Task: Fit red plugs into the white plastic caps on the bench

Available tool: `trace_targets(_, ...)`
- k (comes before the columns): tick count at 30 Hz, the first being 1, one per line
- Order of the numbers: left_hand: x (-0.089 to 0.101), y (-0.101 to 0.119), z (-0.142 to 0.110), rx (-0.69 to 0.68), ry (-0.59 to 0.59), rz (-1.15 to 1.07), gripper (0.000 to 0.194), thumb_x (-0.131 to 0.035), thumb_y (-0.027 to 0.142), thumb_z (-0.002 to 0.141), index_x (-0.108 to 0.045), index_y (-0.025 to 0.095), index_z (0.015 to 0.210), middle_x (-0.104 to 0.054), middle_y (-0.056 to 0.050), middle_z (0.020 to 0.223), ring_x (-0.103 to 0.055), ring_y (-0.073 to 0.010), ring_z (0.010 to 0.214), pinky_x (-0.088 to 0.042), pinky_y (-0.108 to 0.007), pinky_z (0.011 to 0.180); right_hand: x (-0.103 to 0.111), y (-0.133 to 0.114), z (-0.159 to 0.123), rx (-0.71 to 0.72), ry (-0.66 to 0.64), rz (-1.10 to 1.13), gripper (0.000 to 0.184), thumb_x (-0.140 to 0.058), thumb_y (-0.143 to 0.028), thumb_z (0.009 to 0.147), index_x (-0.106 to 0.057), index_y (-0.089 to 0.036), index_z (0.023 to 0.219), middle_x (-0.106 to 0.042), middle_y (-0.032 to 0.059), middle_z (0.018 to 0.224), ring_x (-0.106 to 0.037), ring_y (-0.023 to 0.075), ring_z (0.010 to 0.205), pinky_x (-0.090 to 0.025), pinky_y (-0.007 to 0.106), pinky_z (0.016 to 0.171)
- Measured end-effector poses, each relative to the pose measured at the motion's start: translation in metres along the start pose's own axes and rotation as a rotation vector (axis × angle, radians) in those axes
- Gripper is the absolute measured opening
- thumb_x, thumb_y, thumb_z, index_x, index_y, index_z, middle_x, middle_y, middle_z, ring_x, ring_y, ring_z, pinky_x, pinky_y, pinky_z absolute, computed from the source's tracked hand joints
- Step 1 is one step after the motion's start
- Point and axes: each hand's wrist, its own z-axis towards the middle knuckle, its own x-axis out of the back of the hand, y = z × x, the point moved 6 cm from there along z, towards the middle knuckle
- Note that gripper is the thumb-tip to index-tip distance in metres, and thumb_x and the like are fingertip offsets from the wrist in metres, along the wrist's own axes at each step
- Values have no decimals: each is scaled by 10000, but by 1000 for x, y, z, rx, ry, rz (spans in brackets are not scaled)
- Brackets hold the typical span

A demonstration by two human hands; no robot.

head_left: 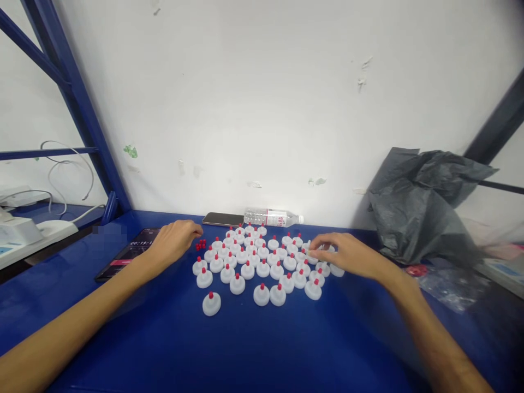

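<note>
My left hand [176, 240] is at the left side of the group, its fingers curled together just over a small pile of red tip caps [200, 245]. What its fingertips hold, if anything, is too small to make out. On the right, my right hand [339, 251] has thumb and fingers closed around a white plastic nozzle lid [311, 257] whose tip looks bare, without red. Between the hands stand many round white lids, most with a red cap on the nozzle, such as the front lid [212, 305]. A few more lids are partly hidden under my right hand.
A phone with a running timer [123, 256] lies beside my left forearm. Against the wall are another phone [223, 219] and a water bottle [276, 217] on its side. A grey plastic bag [421, 207] and clear plastic wrap [454, 284] lie right on the blue table [229, 355].
</note>
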Motion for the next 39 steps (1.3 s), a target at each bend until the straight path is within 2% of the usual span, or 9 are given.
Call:
trace_targets(4,-6,-7,-1,20,-15,-1,263,-707,114,1059,-928,249,1013,-979,-127,1071,-894,-341,986,-616,-360,851,-12,1,4,-22,-48,-36,191,-869,-397,1122,-1018,-324,1028,-1020,49,1107,-958,294,1033,-705,372,937)
trace_targets(9,-13,-10,0,3,-47,12,306,-679,110,1075,-946,257,1097,-990,-127,1122,-902,-353,1036,-612,-364,867,-12,10,6,-20,-17,-31,279,-760,-158,1088,-1005,-283,1042,-1030,79,1183,-967,298,1105,-706,401,1012)
trace_targets(13,-15,-11,-1,8,-62,-15,266,-718,125,1067,-943,268,1062,-979,-109,1074,-893,-349,997,-623,-361,854,-4,9,5,12,69,-19,266,-724,-224,1115,-976,-283,1179,-1019,80,1171,-952,290,1105,-718,417,1029)
trace_targets(17,-8,-7,-3,-2,-39,-33,248,-732,132,1067,-936,273,1054,-977,-100,1050,-895,-337,985,-610,-339,828,4,3,2,89,281,-52,386,-583,-229,1182,-883,-274,1421,-950,101,1173,-915,280,1078,-724,435,1033)
trace_targets(20,2,2,-3,40,-69,6,328,-642,158,1167,-953,256,1128,-1000,-141,1143,-919,-359,1005,-605,-360,828,2,-2,1,133,416,-79,413,-520,-236,1211,-820,-268,1494,-864,112,1182,-865,276,982,-712,421,927)
trace_targets(25,24,29,-7,49,59,-34,411,-554,260,1276,-937,246,1425,-1004,-159,1358,-944,-372,1128,-646,-388,907,-15,-23,3,174,441,-42,411,-460,-277,1271,-792,-250,1512,-804,118,1224,-794,247,822,-704,410,807)
trace_targets(28,29,51,-15,-101,195,-107,382,-568,313,1275,-930,238,1373,-996,-129,1239,-918,-312,989,-649,-366,866,-27,-48,1,305,436,0,359,-518,-297,1278,-766,-251,1534,-831,133,1322,-862,256,903,-771,442,890)
trace_targets(34,36,107,-57,-627,528,-215,269,-607,327,1327,-867,256,1323,-912,-64,1006,-848,-237,843,-608,-338,719,-59,-96,-10,522,389,35,321,-767,-318,1209,-769,-315,1531,-943,93,1296,-958,328,1099,-853,524,1001)
trace_targets(39,36,134,-78,-832,505,-211,172,-703,403,1343,-806,280,1281,-860,-12,936,-808,-230,768,-577,-362,647,-74,-131,-25,691,422,78,482,-815,-238,1157,-754,-301,1631,-991,79,1280,-981,312,1043,-879,482,983)
